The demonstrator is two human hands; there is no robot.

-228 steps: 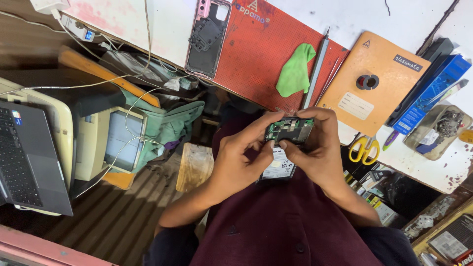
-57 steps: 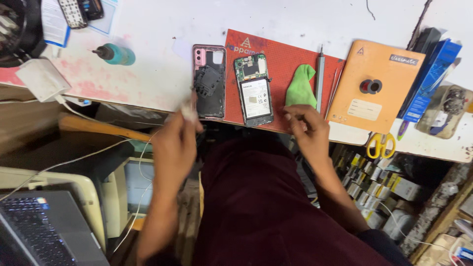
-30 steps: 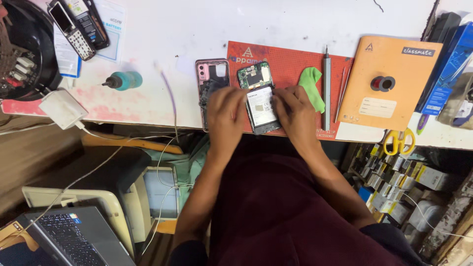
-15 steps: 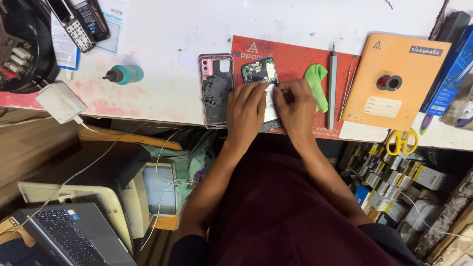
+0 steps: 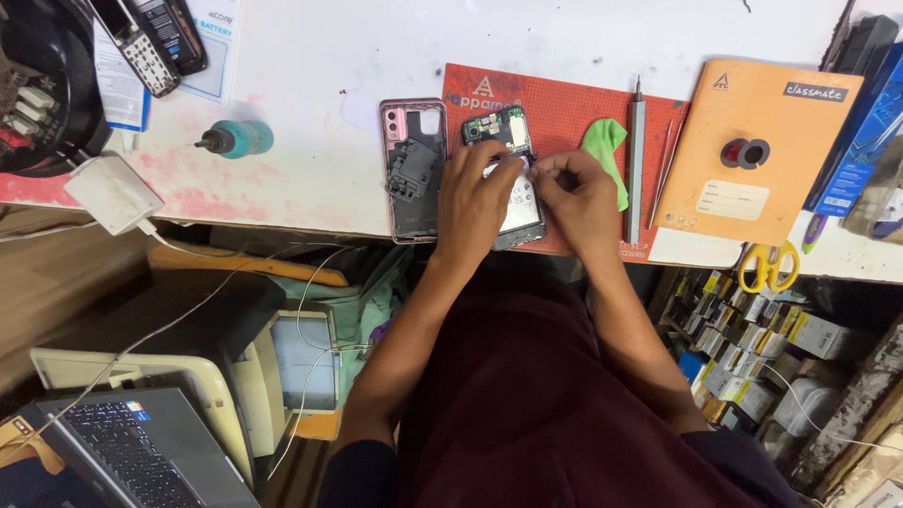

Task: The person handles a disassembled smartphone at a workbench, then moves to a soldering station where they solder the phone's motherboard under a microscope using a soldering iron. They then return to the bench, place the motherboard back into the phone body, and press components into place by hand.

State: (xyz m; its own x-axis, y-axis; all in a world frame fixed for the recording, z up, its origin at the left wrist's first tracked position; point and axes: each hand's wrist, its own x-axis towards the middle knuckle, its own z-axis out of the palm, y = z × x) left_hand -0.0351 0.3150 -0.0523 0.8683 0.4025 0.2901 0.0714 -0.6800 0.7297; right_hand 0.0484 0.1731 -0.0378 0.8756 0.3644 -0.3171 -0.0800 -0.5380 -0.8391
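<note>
Opened phone (image 5: 513,179) lay on red mat (image 5: 564,94), long axis pointing away from person. L hand (image 5: 475,198) pressed flat on it; R hand (image 5: 583,193) pinched at its upper right edge, contents unclear.

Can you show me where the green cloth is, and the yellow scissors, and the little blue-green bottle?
green cloth (image 5: 605,150): head view, on the middle of its upper fold.
yellow scissors (image 5: 767,267): head view, between its two handle loops.
blue-green bottle (image 5: 243,139): head view, on the bottle's body, lying on its side.
</note>
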